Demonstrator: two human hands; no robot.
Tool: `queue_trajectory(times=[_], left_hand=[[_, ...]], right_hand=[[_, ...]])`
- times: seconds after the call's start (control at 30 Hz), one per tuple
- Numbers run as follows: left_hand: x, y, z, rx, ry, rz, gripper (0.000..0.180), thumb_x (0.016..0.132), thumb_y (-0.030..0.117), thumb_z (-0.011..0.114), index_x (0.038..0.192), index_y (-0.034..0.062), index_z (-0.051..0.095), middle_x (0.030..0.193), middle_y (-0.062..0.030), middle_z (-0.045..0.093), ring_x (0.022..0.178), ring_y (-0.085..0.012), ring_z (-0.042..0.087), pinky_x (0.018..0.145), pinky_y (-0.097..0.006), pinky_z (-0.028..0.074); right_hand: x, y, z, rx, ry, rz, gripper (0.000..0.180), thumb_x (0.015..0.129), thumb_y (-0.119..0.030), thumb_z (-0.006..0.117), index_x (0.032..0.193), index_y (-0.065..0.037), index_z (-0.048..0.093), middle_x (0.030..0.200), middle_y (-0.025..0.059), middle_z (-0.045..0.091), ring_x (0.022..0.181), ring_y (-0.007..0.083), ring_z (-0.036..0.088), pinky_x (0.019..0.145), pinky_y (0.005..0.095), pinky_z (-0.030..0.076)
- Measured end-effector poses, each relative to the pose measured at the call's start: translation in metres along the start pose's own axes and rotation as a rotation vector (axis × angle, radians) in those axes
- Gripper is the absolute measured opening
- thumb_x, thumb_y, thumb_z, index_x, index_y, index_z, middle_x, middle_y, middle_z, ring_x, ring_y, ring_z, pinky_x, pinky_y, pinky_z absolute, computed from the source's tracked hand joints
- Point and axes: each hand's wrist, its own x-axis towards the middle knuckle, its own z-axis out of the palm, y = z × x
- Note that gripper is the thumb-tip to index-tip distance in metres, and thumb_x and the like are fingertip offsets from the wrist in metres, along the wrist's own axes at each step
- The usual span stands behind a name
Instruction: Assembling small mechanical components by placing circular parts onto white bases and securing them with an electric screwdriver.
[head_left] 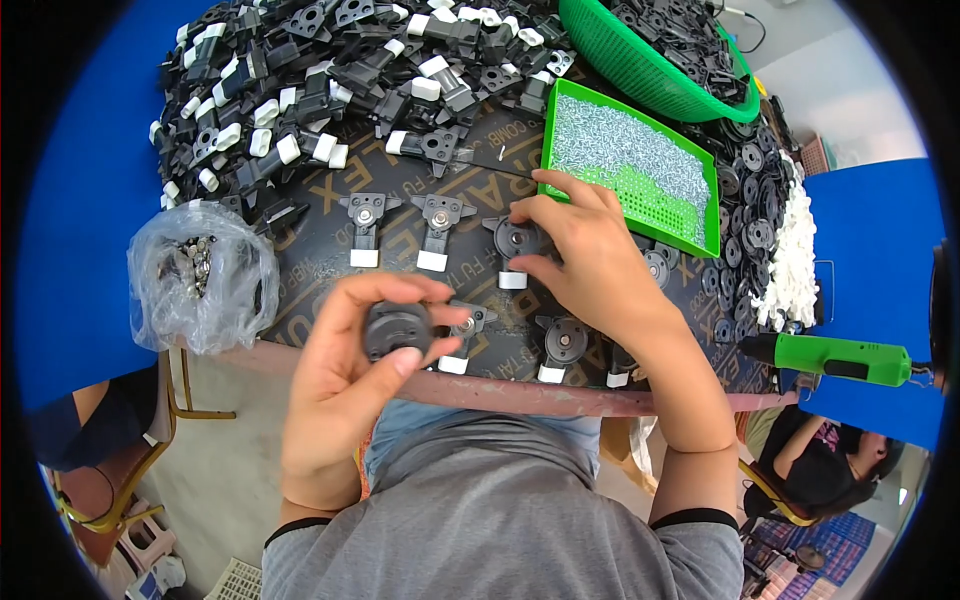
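Note:
My left hand (pixel 345 370) is closed around a black round plastic disc (pixel 397 330), held over the table's near edge; whether more discs are stacked under it I cannot tell. The fingers of my right hand (pixel 590 240) grip another black disc (pixel 515 238), which sits on a black plastic bracket with a white end (pixel 512 281). Left of it lie two brackets with bare metal centres, one bracket (pixel 437 225) beside the other bracket (pixel 365 222). Nearer me, a bracket (pixel 563 343) carries a disc, and a partly hidden bracket (pixel 455 362) lies by my left fingertips.
Black parts with white ends (pixel 290 90) are heaped at the far left. A green tray (pixel 548 130) of small screws and a green basket (pixel 620 65) stand behind my right hand. A plastic bag (pixel 150 290), loose discs (pixel 735 240), white pieces (pixel 790 260) and a green electric screwdriver (pixel 850 360) surround the work.

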Motion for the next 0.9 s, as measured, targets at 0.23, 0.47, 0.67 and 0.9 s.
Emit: queue_trajectory(times=[0.23,0.47,0.67,0.9], left_hand=[[0.005,-0.016,0.018,-0.038,-0.134,-0.033,0.068,0.089,-0.011,0.046,0.151,0.0048,0.021,0.147,-0.0193,0.038,0.132,-0.0282,0.048,0.107,-0.04,0.043],[-0.006,-0.024,0.017,0.104,-0.31,0.025,0.08,0.085,-0.018,0.039,0.156,0.006,0.01,0.157,-0.021,0.022,0.147,-0.0263,0.024,0.114,-0.036,0.029],[-0.025,-0.027,0.011,0.052,-0.152,-0.081,0.051,0.099,-0.003,0.041,0.148,0.0016,0.029,0.144,-0.0204,0.045,0.13,-0.0249,0.05,0.104,-0.035,0.045],[-0.029,-0.048,0.007,0.105,-0.077,0.136,0.037,0.098,-0.006,0.043,0.134,-0.0013,0.044,0.144,-0.0195,0.046,0.131,-0.0245,0.049,0.109,-0.036,0.039]], right_hand=[[-0.026,-0.032,-0.021,0.468,0.205,0.066,0.018,0.079,-0.005,0.075,0.096,-0.003,0.069,0.097,0.0077,0.069,0.092,0.0236,0.061,0.088,0.0364,0.045],[-0.056,-0.049,-0.008,1.008,-0.181,0.344,0.008,0.088,-0.006,0.07,0.092,-0.001,0.067,0.103,0.0039,0.064,0.083,0.0082,0.055,0.07,0.0239,0.043],[-0.079,-0.074,0.02,1.673,0.046,0.529,0.007,0.091,-0.004,0.067,0.095,0.0,0.063,0.108,0.0088,0.063,0.085,0.0104,0.058,0.074,0.0247,0.049],[-0.083,-0.072,0.039,0.352,0.59,-0.256,0.022,0.076,0.005,0.074,0.092,0.0,0.06,0.105,0.0145,0.064,0.082,0.0257,0.062,0.066,0.0319,0.05]])
